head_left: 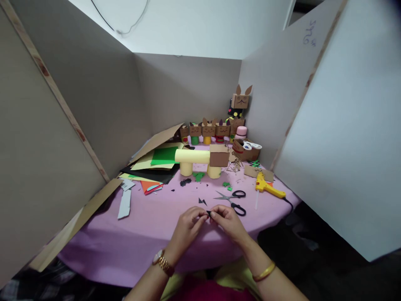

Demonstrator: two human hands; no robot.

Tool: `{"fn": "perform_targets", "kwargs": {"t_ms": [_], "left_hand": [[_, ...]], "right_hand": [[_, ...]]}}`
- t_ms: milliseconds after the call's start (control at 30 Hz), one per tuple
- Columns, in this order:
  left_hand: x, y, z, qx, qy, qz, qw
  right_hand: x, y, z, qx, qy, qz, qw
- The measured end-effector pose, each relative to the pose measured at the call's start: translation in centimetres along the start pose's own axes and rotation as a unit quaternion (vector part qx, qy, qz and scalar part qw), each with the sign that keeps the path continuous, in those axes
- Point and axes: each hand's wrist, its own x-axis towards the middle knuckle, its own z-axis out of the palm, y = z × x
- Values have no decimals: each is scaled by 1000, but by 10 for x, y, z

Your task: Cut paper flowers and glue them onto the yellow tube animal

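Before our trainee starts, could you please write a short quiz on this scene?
1. True or false: the black-handled scissors lie with their blades apart.
2. Which lies to the right of the scissors: (a) the stack of coloured sheets, (b) the yellow glue gun, or (c) the row of box-headed figures?
3. What do the left hand and right hand hold between their fingertips?

Key: 1. True. 2. b. 3. A small black piece.

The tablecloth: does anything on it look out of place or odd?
Mostly loose clutter: green scraps and black scraps lie scattered near the yellow tube figure. The black scissors lie with blades spread open beyond the right hand, perhaps carelessly. No spill shows.
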Motion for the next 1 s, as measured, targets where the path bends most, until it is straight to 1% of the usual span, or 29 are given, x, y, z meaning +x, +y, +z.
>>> {"fn": "perform_targets", "kwargs": {"t_ms": [67,200,300,400,667,867,1000], "left_hand": [[1,2,1,-8,-3,-18,1000],[2,2,5,-25,28,-68,997],[2,2,7,-66,45,-119,990],[3,2,8,-98,45,-151,983],[5,-1,10,-118,39,-175,977],[5,-2,10,-128,38,-180,974],[5,-1,11,-130,43,-179,974]], "right_hand": [[0,0,0,0,2,0,1000],[-1,-2,2,-3,7,-3,1000],[-2,-3,3,-10,13,-7,1000],[-2,-3,4,-24,18,-18,999],[-3,-1,4,-23,13,-24,999],[-3,-2,3,-21,4,-21,1000],[-3,-3,3,-28,9,-21,999]]}}
